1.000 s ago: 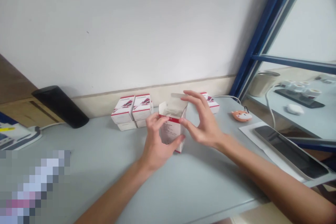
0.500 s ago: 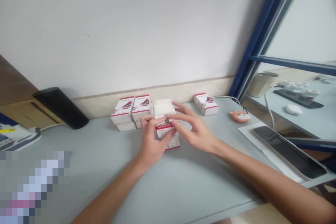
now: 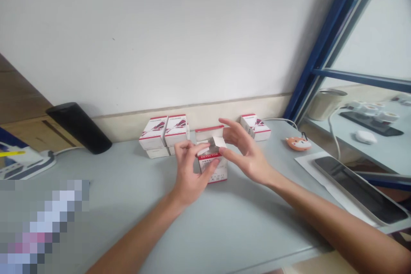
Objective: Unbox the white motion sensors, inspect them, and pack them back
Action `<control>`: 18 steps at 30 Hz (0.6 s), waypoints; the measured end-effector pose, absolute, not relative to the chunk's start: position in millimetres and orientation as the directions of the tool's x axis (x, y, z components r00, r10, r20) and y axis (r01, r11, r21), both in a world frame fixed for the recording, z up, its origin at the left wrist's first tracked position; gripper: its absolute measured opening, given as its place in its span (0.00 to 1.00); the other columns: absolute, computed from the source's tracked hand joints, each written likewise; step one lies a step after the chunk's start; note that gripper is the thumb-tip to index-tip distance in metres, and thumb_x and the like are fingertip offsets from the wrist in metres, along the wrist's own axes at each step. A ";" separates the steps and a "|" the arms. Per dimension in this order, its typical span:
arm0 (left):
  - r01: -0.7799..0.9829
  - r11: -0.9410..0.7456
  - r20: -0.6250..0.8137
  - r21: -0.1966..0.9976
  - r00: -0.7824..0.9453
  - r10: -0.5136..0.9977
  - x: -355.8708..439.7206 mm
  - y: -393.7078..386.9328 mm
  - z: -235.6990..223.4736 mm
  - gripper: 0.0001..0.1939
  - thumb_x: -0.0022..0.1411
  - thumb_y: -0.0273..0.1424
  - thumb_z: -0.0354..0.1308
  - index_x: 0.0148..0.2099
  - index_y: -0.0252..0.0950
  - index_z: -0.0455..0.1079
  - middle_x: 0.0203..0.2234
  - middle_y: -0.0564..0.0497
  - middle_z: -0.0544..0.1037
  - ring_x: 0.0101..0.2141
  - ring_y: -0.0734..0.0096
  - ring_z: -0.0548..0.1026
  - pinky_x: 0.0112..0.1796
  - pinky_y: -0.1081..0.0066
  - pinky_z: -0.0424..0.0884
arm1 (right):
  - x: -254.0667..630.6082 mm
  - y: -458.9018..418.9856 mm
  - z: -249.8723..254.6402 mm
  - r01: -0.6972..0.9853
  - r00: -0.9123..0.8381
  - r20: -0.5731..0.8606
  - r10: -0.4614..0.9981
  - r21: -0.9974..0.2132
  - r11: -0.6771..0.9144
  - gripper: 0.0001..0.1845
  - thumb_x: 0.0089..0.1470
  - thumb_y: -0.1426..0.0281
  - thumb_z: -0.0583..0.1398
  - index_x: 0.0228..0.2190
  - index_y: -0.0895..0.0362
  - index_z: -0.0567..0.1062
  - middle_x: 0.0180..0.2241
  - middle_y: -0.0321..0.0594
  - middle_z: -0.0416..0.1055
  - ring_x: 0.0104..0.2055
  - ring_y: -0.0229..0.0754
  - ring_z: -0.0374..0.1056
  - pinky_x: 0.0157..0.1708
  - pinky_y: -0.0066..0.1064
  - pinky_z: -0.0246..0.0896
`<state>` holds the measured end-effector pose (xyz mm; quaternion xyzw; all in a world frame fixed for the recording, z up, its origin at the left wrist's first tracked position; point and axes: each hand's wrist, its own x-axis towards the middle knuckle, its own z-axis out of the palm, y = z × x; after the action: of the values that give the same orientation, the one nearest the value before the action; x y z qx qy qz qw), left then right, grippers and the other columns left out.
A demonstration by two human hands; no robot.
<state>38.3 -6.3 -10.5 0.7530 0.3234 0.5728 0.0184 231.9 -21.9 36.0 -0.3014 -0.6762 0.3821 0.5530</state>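
A small white carton with red bands (image 3: 214, 168) stands on the grey table (image 3: 128, 205), its top flaps partly folded. My left hand (image 3: 189, 171) grips its left side, thumb on the front and fingers over the top edge. My right hand (image 3: 245, 152) is at its right side, fingers curled at the top flap, thumb near the upper right corner. Behind it a stack of matching white and red cartons (image 3: 163, 135) sits against the wall, and one more carton (image 3: 255, 127) lies to the right.
A black cylinder (image 3: 78, 127) lies at the back left. An orange animal-shaped case (image 3: 298, 143), a dark slab on a white sheet (image 3: 359, 190) and a blue frame (image 3: 321, 47) are to the right. A metal cup (image 3: 327, 103) stands beyond the frame.
The carton was open at the top a second ago; its lid was pressed down, and now the flaps sit partly folded. Both hands stayed on it, the right one lifting slightly.
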 end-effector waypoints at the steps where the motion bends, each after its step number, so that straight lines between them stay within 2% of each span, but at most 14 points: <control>1: 0.437 -0.793 0.848 0.425 0.114 0.517 38.1 -4.7 -11.6 0.22 0.64 0.32 0.68 0.58 0.45 0.66 0.45 0.48 0.61 0.48 0.63 0.68 0.50 0.58 0.74 | 232.3 -21.9 36.7 0.006 -0.206 0.518 0.830 -0.848 0.530 0.29 0.64 0.68 0.64 0.63 0.46 0.66 0.56 0.42 0.74 0.58 0.47 0.70 0.64 0.46 0.63; 3: 0.368 -0.808 0.856 0.459 0.062 0.514 37.8 -1.4 -13.1 0.26 0.64 0.32 0.67 0.61 0.45 0.63 0.47 0.47 0.61 0.47 0.64 0.68 0.47 0.61 0.75 | 233.4 -21.9 37.7 0.039 -0.211 0.534 0.819 -0.832 0.553 0.23 0.64 0.68 0.64 0.59 0.47 0.70 0.58 0.42 0.72 0.60 0.47 0.69 0.63 0.45 0.63; 6: 0.293 -0.843 0.879 0.451 0.016 0.476 36.6 1.2 -11.0 0.29 0.65 0.33 0.66 0.64 0.47 0.59 0.50 0.46 0.61 0.47 0.65 0.69 0.43 0.64 0.75 | 236.7 -20.4 37.9 0.081 -0.274 0.575 0.771 -0.785 0.614 0.12 0.65 0.67 0.63 0.50 0.49 0.73 0.53 0.43 0.74 0.56 0.48 0.71 0.59 0.45 0.65; 8: 0.270 -0.844 0.861 0.464 0.090 0.501 35.1 0.2 -6.8 0.26 0.68 0.33 0.63 0.64 0.47 0.60 0.52 0.45 0.64 0.50 0.63 0.70 0.47 0.61 0.75 | 239.7 -17.5 37.0 0.089 -0.328 0.603 0.727 -0.747 0.659 0.08 0.65 0.67 0.63 0.46 0.51 0.73 0.51 0.44 0.74 0.54 0.48 0.71 0.57 0.44 0.65; 12: 0.272 -0.798 0.756 0.538 0.262 0.600 32.6 -4.8 3.0 0.14 0.73 0.32 0.57 0.59 0.44 0.68 0.52 0.46 0.72 0.54 0.60 0.72 0.56 0.57 0.70 | 244.3 -10.4 34.8 0.109 -0.373 0.636 0.675 -0.692 0.713 0.12 0.62 0.66 0.66 0.46 0.52 0.73 0.50 0.44 0.73 0.52 0.47 0.70 0.55 0.43 0.66; 18: 0.282 -0.776 0.735 0.564 0.258 0.627 32.6 -9.9 11.7 0.11 0.72 0.31 0.57 0.56 0.44 0.70 0.47 0.48 0.73 0.48 0.62 0.74 0.51 0.60 0.71 | 239.8 -13.2 36.0 0.167 -0.291 0.674 0.679 -0.663 0.730 0.04 0.67 0.69 0.61 0.44 0.53 0.75 0.45 0.42 0.76 0.47 0.45 0.72 0.52 0.41 0.68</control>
<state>32.6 -9.9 11.7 0.7765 0.2928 0.5342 0.1615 239.8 -13.2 36.0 -0.2762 -0.7658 0.2427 0.5275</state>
